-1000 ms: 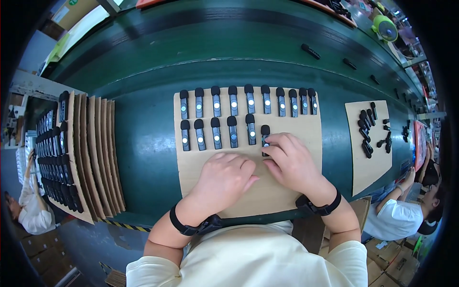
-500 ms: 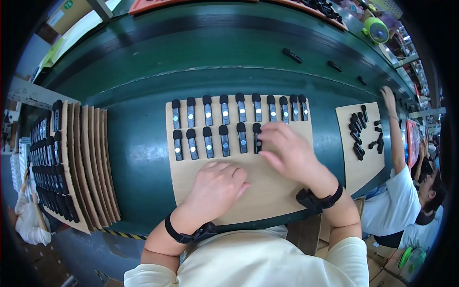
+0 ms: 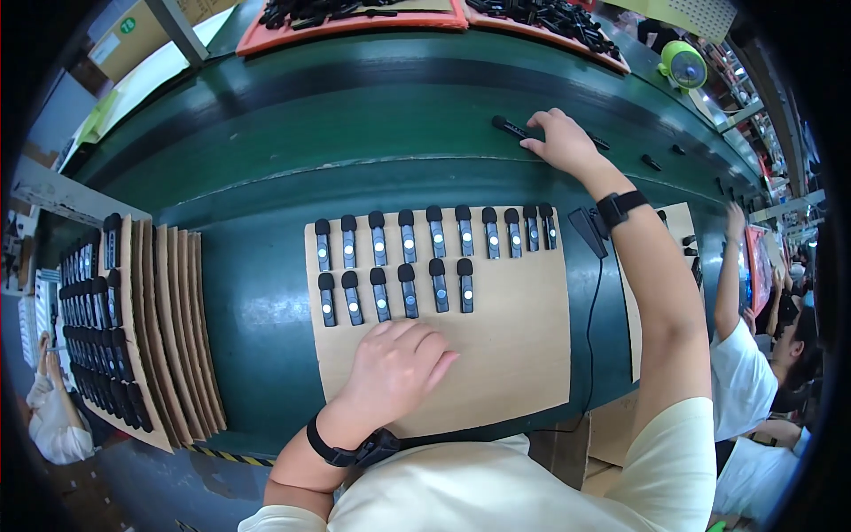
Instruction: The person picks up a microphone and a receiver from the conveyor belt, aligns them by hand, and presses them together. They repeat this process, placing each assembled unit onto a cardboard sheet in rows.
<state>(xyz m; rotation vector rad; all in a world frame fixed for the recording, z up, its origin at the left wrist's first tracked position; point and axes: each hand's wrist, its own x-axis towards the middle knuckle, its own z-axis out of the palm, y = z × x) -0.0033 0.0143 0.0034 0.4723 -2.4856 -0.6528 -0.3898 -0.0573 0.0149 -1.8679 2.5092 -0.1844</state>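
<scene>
Tan cardboard sheet, flat, carries slim black microphones: matte rounded foam heads, smooth bodies, pale round spots. Ten in its far row, six in the next, from the left. One loose microphone lies beyond the sheet's far edge, toward its right end. Right hand is at that one's near end, fingers parted; can't tell if touching. Left hand is over the sheet's near-left part, loosely curled; can't tell if anything's under the fingers. Counter: dark green, glossy. Left of sheet: upright cardboard layers, loaded with more microphones. Far beyond sheet: red trays, heaped black parts. Far right of sheet: green fan, co-worker in white.
</scene>
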